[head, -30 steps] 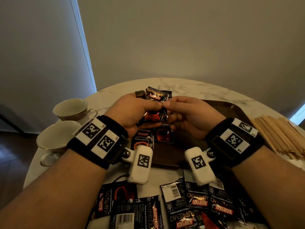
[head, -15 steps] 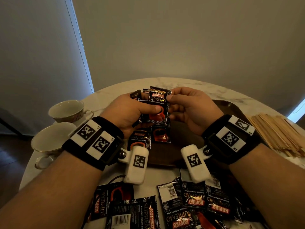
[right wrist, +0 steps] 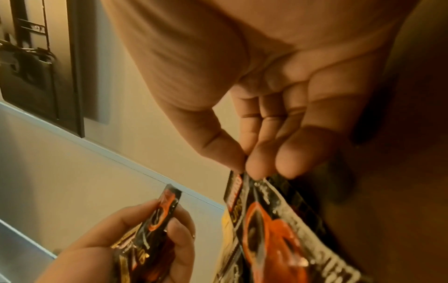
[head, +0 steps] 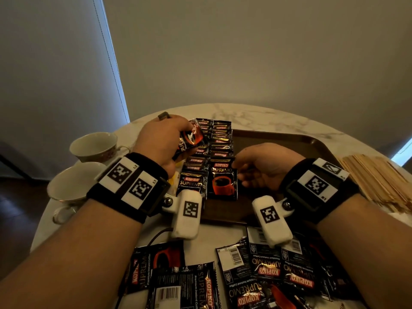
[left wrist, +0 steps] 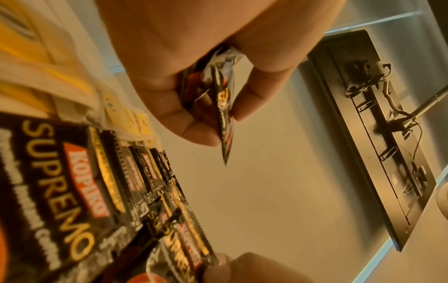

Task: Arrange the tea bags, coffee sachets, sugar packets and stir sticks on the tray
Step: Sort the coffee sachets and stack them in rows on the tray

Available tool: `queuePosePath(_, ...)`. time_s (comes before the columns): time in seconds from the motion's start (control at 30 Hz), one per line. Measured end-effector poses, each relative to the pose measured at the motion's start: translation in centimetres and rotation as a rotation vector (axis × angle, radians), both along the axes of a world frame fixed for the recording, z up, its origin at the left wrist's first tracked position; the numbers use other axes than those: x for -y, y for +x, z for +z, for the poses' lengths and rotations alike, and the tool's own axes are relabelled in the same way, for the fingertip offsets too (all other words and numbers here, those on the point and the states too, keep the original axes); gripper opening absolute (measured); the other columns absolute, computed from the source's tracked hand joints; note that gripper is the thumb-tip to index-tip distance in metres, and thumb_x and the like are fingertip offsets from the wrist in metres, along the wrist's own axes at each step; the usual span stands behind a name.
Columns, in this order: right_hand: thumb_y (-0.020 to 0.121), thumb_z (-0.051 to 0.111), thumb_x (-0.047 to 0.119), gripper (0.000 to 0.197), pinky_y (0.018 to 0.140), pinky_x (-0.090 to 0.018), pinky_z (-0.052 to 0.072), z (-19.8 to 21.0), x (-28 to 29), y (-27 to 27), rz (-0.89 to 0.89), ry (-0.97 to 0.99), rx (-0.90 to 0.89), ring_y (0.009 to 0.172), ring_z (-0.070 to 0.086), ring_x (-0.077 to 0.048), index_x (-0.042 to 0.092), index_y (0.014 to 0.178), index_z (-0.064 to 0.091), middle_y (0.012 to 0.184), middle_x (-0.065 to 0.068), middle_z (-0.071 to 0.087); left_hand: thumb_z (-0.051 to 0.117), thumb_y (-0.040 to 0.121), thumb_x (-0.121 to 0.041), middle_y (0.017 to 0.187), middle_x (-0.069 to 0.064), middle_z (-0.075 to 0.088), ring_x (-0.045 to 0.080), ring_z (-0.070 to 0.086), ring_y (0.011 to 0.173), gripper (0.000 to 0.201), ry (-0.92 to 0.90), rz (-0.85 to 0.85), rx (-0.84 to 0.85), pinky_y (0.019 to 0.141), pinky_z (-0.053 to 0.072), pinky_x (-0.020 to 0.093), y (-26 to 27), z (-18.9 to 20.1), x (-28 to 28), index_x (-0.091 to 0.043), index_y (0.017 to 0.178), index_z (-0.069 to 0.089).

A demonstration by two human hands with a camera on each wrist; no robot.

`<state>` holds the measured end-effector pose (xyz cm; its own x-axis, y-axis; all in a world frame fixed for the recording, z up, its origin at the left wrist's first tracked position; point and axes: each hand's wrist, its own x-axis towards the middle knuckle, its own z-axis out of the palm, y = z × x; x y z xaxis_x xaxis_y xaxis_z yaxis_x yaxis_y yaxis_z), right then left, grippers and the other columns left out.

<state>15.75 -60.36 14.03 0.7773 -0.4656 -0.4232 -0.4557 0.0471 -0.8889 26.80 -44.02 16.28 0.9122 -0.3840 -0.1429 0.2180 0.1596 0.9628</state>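
Black Kopiko coffee sachets lie in two overlapping columns (head: pixel 219 139) on the brown tray (head: pixel 296 143). My left hand (head: pixel 185 141) hovers over the left column and grips a small bunch of sachets (head: pixel 191 139), also seen edge-on in the left wrist view as the held sachets (left wrist: pixel 219 95). My right hand (head: pixel 236 162) pinches the top right corner of the nearest sachet (head: pixel 223 181), which lies at the near end of the right column. In the right wrist view, thumb and fingertips (right wrist: pixel 257 166) nip that sachet's edge (right wrist: pixel 266 220).
Several loose sachets (head: pixel 263 268) lie on the marble table near me. A pile of wooden stir sticks (head: pixel 376 177) sits right of the tray. Two teacups (head: pixel 93 146) stand at the left. Yellow and white packets (left wrist: pixel 43 63) lie beside the left column.
Both hands held the bunch of sachets together above the tray. My right hand has since drawn one sachet off and lowered it onto the right column; my left hand moved left with the others.
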Motion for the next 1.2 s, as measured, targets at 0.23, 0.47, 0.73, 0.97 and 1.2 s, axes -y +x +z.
queuePosePath(0.23, 0.085, 0.073, 0.000, 0.011, 0.052, -0.028, 0.055, -0.23, 0.31, -0.09, 0.010, -0.009, -0.027, 0.055, 0.063, -0.015, 0.008, 0.089, 0.067, 0.065, -0.005, 0.067, 0.068, 0.093, -0.007, 0.111, 0.013, 0.068, 0.030, 0.070, 0.100, 0.008, 0.007, -0.003, -0.004, 0.063, 0.064, 0.031, -0.02, 0.07, -0.02, -0.015, 0.094, 0.066)
queuePosePath(0.47, 0.089, 0.073, 0.007, 0.015, 0.060, -0.031, 0.059, -0.25, 0.12, -0.07, -0.015, 0.014, 0.013, 0.060, 0.067, -0.020, 0.005, 0.102, 0.069, 0.064, -0.006, 0.068, 0.069, 0.093, -0.009, 0.114, 0.014, 0.068, 0.031, 0.070, 0.101, 0.008, 0.012, -0.015, -0.024, 0.061, 0.062, 0.030, -0.06, 0.12, -0.02, -0.015, 0.097, 0.067)
queuePosePath(0.73, 0.095, 0.065, 0.013, 0.019, 0.060, -0.036, 0.058, -0.09, 0.11, -0.02, -0.043, -0.015, -0.010, 0.061, 0.070, -0.026, 0.004, 0.111, 0.066, 0.069, -0.013, 0.069, 0.068, 0.093, -0.009, 0.113, 0.014, 0.066, 0.031, 0.068, 0.102, 0.007, 0.009, -0.024, -0.027, 0.061, 0.063, 0.029, -0.15, 0.16, 0.00, -0.015, 0.094, 0.065)
queuePosePath(0.97, 0.095, 0.065, 0.014, 0.023, 0.063, -0.038, 0.060, -0.15, 0.09, -0.19, 0.008, -0.021, -0.043, 0.064, 0.073, -0.029, 0.001, 0.114, 0.063, 0.071, -0.015, 0.071, 0.066, 0.091, -0.006, 0.117, 0.016, 0.065, 0.033, 0.069, 0.103, 0.011, -0.010, -0.049, -0.045, 0.059, 0.062, 0.030, -0.10, 0.07, -0.08, -0.011, 0.100, 0.064)
queuePosePath(1.2, 0.095, 0.069, 0.030, 0.027, 0.064, -0.035, 0.058, 0.39, 0.04, -0.29, 0.025, -0.031, 0.029, 0.060, 0.065, -0.021, 0.007, 0.109, 0.065, 0.067, -0.006, 0.065, 0.067, 0.091, -0.001, 0.118, 0.016, 0.065, 0.035, 0.068, 0.105, 0.013, -0.008, -0.100, -0.049, 0.059, 0.061, 0.033, 0.16, -0.54, 0.22, -0.012, 0.098, 0.066)
